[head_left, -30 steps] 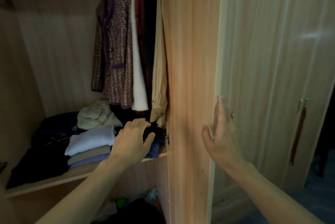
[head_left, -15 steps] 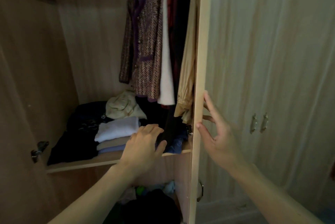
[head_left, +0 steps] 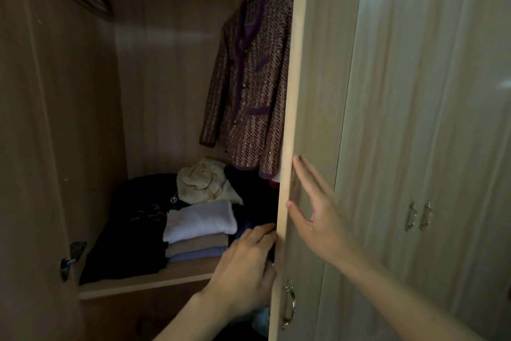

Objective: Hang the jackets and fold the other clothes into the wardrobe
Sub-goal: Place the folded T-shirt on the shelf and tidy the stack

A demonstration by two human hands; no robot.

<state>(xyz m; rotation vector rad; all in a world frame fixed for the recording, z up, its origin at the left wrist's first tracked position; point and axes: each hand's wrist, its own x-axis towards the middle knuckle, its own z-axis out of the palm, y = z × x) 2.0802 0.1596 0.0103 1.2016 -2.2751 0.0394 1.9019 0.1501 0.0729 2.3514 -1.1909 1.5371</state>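
Two bare hands work at the pale wood-grain wardrobe door (head_left: 318, 78), which has swung further across the opening over the past second and now hides all but one of the hanging garments. The right hand (head_left: 318, 216) lies flat on the door's smooth outer face, fingers straight and spread, gripping nothing. The left hand (head_left: 246, 266), just across the door's edge, remains inside at the shelf front, fingers loosely extended over dark cloth, with no grip visible.

Above the left hand hangs a brown herringbone tweed jacket with purple trim (head_left: 249, 86), coarse-woven and buttoned. Just left of that hand sits a squared stack of soft folded knits (head_left: 201, 220), lilac-white over beige and blue. A crumpled cream garment (head_left: 204, 180) lies beyond the stack, and limp black clothes (head_left: 132, 230) lie further left on the wooden shelf (head_left: 138, 284). Below the right hand glints a curved metal handle (head_left: 289, 304).

With a jacket hung and clothes folded, the job looks nearly done. The door seems to be closing, and the left hand must clear first.
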